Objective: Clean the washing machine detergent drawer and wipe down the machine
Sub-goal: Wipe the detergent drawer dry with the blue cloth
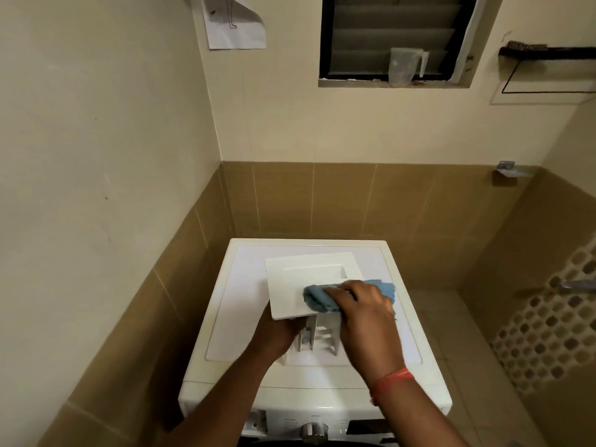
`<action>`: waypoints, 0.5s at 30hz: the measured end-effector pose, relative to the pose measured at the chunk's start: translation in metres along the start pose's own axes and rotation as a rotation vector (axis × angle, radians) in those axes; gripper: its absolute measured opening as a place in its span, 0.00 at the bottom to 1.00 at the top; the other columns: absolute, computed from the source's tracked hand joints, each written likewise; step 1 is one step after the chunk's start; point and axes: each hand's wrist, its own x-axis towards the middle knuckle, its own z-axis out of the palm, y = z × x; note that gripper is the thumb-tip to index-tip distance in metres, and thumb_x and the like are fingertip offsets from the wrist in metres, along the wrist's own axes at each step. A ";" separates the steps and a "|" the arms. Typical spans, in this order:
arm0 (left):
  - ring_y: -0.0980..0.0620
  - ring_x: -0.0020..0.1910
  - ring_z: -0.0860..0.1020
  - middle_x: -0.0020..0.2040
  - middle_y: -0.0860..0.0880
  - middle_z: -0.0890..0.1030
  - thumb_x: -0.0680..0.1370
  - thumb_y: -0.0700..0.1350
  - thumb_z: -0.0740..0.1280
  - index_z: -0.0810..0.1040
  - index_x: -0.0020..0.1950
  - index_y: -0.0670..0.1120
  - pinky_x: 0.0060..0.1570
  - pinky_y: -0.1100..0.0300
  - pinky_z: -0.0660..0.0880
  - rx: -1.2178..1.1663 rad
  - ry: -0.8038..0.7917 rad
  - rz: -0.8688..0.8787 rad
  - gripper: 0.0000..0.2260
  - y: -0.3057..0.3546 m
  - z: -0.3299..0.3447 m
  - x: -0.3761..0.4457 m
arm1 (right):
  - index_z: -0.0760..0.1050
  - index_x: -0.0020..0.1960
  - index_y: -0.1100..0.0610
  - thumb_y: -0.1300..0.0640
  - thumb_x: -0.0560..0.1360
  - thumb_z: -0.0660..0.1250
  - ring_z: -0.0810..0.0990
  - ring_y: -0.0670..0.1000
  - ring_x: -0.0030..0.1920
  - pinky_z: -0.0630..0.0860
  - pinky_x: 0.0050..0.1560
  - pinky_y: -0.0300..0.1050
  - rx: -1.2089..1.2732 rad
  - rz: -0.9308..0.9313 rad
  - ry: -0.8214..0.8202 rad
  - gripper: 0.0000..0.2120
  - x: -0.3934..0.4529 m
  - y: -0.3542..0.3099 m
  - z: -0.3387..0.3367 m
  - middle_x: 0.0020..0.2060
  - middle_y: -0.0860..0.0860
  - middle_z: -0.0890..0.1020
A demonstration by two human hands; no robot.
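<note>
Drawer front panel under wipe, held above the washing machine (225,317) top.
Your left hand (277,333) grips the detergent drawer (306,285) from below; your right hand (361,314) clasps the blue cloth (317,298) against its right end, unwiped panel extending leftward.

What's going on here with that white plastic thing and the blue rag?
A person is cleaning a washing machine's detergent drawer, which is pulled out and held above the top of the washing machine. The left hand grips the drawer from underneath, and the right hand presses a blue cloth against its front panel. A clear measuring jug stands on the window ledge behind.
</note>
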 end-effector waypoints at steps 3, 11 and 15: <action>0.52 0.47 0.81 0.41 0.54 0.84 0.63 0.54 0.81 0.78 0.49 0.51 0.49 0.65 0.76 0.099 0.002 0.036 0.20 -0.003 -0.005 0.001 | 0.81 0.57 0.47 0.66 0.66 0.72 0.76 0.54 0.53 0.73 0.51 0.50 0.014 0.065 0.042 0.24 0.001 -0.003 0.001 0.51 0.47 0.80; 0.57 0.44 0.79 0.43 0.54 0.78 0.80 0.44 0.64 0.72 0.45 0.52 0.46 0.61 0.78 0.319 0.019 0.062 0.05 -0.008 -0.008 -0.011 | 0.78 0.60 0.43 0.59 0.69 0.73 0.76 0.50 0.56 0.74 0.56 0.49 0.131 -0.218 -0.071 0.22 0.000 -0.051 0.013 0.54 0.45 0.80; 0.60 0.41 0.81 0.46 0.50 0.81 0.76 0.38 0.66 0.76 0.52 0.46 0.45 0.64 0.77 0.363 0.003 0.131 0.07 -0.005 -0.010 -0.008 | 0.81 0.58 0.46 0.62 0.68 0.70 0.76 0.53 0.54 0.73 0.53 0.49 0.090 -0.142 0.009 0.21 -0.010 -0.004 0.004 0.53 0.48 0.80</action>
